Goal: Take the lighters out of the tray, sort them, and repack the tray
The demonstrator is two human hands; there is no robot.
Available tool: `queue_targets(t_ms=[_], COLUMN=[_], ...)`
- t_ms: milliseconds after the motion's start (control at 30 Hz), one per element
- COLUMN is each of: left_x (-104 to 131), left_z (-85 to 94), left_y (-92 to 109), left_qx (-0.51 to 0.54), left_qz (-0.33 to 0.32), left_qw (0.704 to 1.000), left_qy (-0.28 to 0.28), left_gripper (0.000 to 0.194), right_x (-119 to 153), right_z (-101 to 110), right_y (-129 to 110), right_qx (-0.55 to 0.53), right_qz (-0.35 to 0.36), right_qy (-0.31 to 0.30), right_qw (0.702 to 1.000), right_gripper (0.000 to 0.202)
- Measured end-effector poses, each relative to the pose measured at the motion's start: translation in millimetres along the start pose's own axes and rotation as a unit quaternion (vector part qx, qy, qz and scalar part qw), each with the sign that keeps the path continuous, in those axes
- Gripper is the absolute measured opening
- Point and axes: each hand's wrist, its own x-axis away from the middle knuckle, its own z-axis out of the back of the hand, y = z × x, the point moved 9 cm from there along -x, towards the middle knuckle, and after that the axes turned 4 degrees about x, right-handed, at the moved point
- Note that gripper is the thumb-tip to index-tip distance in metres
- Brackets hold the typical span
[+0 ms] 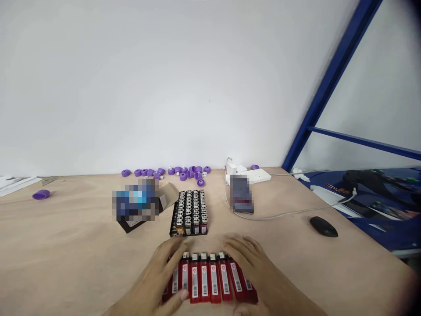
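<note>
head view: clock positions are read from the middle of a row of red lighters [204,281], which lie flat, side by side, on the table [75,259], tops toward twelve o'clock and labels upward. the left hand [159,272] covers the nine o'clock end, the right hand [253,265] the three o'clock end. on both, the fingers [238,254] are parted and bent, thumbs set apart toward six o'clock, forming cups rather than fists; how firmly they press cannot be told. bracketing from opposite ends probably keeps the lighters abreast, since flat bodies slide and fan easily; those beside the right hand slant. between eleven and twelve o'clock, a black tray [172,226] carries upright lighters [194,210] in close columns, its sockets presumably keeping them standing. a blurred box [138,199] sits between ten and eleven. purple caps [183,176] lie mostly from eleven to twelve along the wall [164,87]. toward one o'clock, a white cable [279,217] loops past a blurred dark slab [241,195]; a mouse [324,226] rests near two.
</note>
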Motion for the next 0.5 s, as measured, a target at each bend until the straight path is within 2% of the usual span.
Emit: queue_targets(t_ms=[100, 167, 300, 400, 500], left_x=[0.6, -1.4, -6.3, -10.1, -20.8], left_z=[-20.2, -35.7, -53.5, -64.3, -82.5], left_y=[14.8, 18.1, 15.1, 17.6, 26.2], left_qx=[-0.040, -0.064, -0.096, -0.109, -0.122], left_qz=[-0.102, -0.135, -0.133, -0.139, -0.143], left_qw=[0.992, 0.984, 0.978, 0.976, 0.972], left_qy=[-0.057, -0.099, -0.129, -0.128, -0.138], left_gripper=[0.083, 0.091, 0.090, 0.086, 0.084], right_x=[-1.4, -7.3, -16.6, -13.7, -2.6], right_z=[-8.8, -16.4, -21.9, -16.1, -8.1], right_y=[-6.0, -12.6, -16.4, -7.4, 6.4], right_qx=[0.021, 0.019, -0.001, 0.000, 0.014], right_qz=[0.056, 0.066, 0.023, -0.008, -0.010], right_qy=[-0.019, -0.036, -0.049, -0.029, -0.008], right_qw=[0.998, 0.997, 0.999, 1.000, 1.000], right_gripper=[0.087, 0.085, 0.074, 0.075, 0.072])
